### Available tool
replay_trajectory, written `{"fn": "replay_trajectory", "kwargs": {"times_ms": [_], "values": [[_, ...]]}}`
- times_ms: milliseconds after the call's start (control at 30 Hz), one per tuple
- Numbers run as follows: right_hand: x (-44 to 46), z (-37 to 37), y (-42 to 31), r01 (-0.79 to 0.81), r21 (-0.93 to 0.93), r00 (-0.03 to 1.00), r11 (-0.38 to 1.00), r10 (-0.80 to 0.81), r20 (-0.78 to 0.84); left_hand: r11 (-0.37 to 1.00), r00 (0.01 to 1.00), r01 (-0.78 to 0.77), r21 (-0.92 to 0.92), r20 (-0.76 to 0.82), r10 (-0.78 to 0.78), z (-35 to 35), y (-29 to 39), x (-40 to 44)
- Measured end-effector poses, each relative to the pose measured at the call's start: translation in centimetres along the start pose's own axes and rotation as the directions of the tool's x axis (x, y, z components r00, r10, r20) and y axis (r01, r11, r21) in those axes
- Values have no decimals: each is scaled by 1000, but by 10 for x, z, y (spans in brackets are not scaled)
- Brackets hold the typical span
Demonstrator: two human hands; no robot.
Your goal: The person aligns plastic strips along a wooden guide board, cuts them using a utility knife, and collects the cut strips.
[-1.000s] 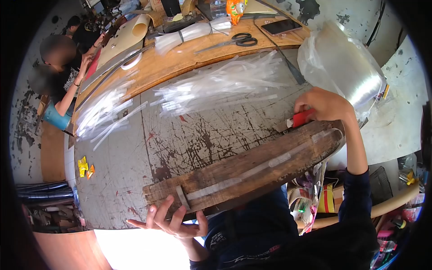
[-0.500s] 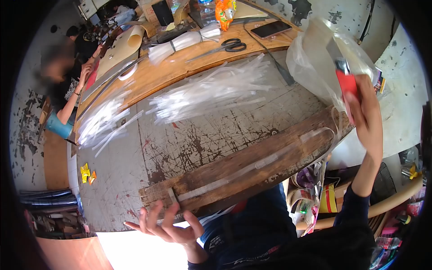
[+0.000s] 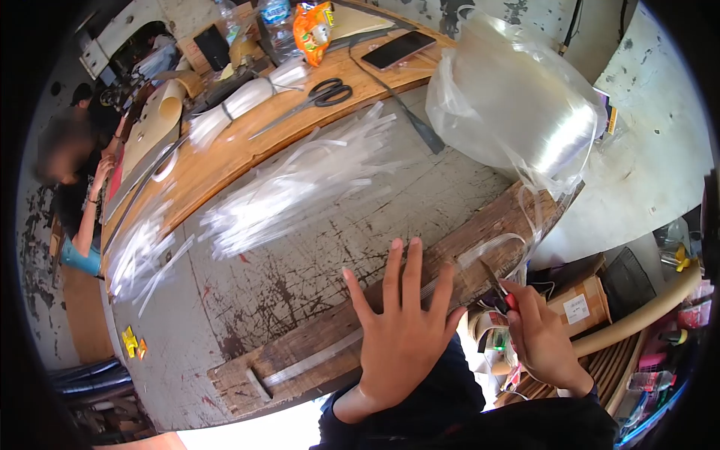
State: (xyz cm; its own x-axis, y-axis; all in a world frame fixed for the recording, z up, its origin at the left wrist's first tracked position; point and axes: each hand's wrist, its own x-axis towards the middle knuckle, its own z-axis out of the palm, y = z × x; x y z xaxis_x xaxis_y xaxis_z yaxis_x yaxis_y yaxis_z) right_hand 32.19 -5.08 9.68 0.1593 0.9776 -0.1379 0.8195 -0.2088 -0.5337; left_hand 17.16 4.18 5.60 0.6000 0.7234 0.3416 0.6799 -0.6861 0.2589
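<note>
Both hands have changed position since the earlier frame: the left hand (image 3: 405, 330) has moved from the stop end of the board to its middle, and the right hand (image 3: 546, 341) has come down from beside the plastic roll (image 3: 525, 112) to the board's near edge.

Head view: left fingers are spread, palm down, over the wooden board (image 3: 306, 343) and the clear strip (image 3: 313, 359) lying along it. The placement would suit steadying the strip; whether the palm presses cannot be told. Right fingers are closed around the red handle of a knife (image 3: 510, 301), its blade angled toward the strip's looped end, probably for control of the edge. Blade contact is not determinable.

At the board's left end a small metal stop (image 3: 258, 384) lies crosswise by the strip's end, possibly as a length mark. The roll sits just beyond the right end, presumably for easy reach. Loose strips (image 3: 300, 191) lie beyond the board on the grey table (image 3: 176, 367).
</note>
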Motion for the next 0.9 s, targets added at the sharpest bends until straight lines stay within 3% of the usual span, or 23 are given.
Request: {"fn": "replay_trajectory", "kwargs": {"times_ms": [133, 300, 900], "values": [[7, 2, 3, 125, 20, 992, 992, -125, 17, 999, 1000, -7, 47, 4, 6, 11, -2, -5], [9, -1, -2, 38, 62, 989, 997, -46, 138, 984, 998, -30, 177, -57, 41, 14, -2, -7], [5, 6, -4, 80, 13, 993, 997, -81, 91, 971, 996, 0, 239, -83, 21, 15, 0, -6]]}}
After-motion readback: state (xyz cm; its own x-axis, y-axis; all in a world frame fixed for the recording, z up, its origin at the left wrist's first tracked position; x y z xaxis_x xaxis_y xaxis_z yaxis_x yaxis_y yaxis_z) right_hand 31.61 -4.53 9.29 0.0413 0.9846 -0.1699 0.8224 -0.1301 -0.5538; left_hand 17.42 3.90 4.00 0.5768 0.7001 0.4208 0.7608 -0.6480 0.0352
